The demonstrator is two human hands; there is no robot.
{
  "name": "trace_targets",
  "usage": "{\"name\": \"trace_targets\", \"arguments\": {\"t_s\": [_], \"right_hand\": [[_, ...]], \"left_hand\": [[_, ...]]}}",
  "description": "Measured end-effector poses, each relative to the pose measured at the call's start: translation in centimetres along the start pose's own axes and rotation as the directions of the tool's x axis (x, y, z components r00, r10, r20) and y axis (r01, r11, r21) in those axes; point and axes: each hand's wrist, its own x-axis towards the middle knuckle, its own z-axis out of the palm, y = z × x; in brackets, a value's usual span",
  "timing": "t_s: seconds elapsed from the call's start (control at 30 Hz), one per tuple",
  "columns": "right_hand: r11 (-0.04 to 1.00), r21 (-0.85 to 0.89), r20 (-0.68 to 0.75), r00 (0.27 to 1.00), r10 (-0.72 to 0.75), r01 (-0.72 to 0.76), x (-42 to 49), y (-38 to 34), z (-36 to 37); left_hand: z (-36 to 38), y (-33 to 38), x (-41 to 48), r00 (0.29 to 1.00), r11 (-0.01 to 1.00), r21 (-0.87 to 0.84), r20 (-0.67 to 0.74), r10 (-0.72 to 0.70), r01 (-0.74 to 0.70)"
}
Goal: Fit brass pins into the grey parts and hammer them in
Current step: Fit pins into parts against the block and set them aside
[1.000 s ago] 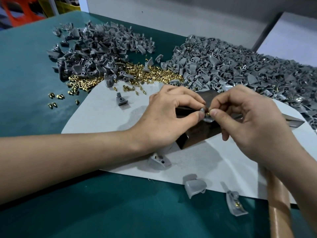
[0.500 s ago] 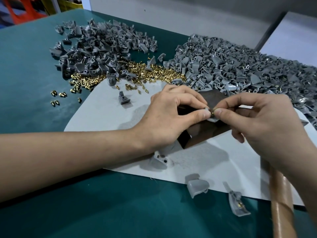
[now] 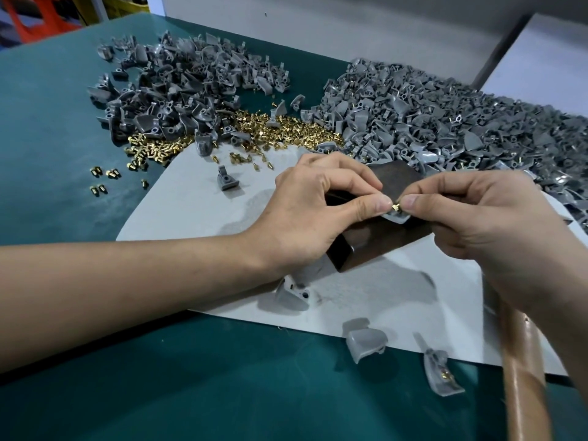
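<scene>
Both hands have stayed put over the last second; only the pin [image 3: 396, 206] shows slightly more between the thumbs. It sits on the part [image 3: 397, 218], which rests on top of the block [image 3: 378, 243].

Left hand [image 3: 315, 214]: grip narrow, thumb and forefinger pinching the part from 9 o'clock. Right hand [image 3: 477, 218]: grip narrow, thumb and forefinger pinching the pin from 3 o'clock.

The pin lies directly between the two thumb tips, and the right hand appears to steer it. Its long axis is too small to read. By judgement, seating is in hand and hammering has not begun.

The hammer handle [image 3: 525, 370] lies at 5 o'clock of the block, under the right forearm and nearer that hand. The block stands on a sheet [image 3: 191, 218] on the tabletop [image 3: 47, 138]. Loose pins [image 3: 286, 128] lie at 11 o'clock, and part heaps [image 3: 461, 122] at 10 and 1 o'clock.
</scene>
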Motion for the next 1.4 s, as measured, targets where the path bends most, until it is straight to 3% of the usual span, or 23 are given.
{"name": "trace_targets", "arguments": {"t_s": [0.43,0.77,1.03,1.4], "right_hand": [[0.994,-0.083,0.116,0.991,-0.061,0.071,-0.1,-0.67,0.04],[0.993,-0.072,0.132,0.988,-0.078,0.089,0.06,-0.56,-0.04],[0.967,-0.173,0.153,0.975,-0.161,0.187,0.23,-0.19,-0.3],[0.996,-0.023,0.133,0.987,-0.085,0.088,-0.03,-0.49,-0.07]], "left_hand": [[0.12,0.07,0.05,1.0,1.0,-0.025,-0.003,0.001,-0.001],[0.1,0.01,0.02,1.0,0.998,-0.051,0.001,-0.026,0.026],[0.1,-0.08,0.01,1.0,0.999,-0.045,-0.002,-0.014,0.014],[0.1,-0.03,-0.03,1.0,0.999,-0.029,0.002,-0.015,0.015]]}}
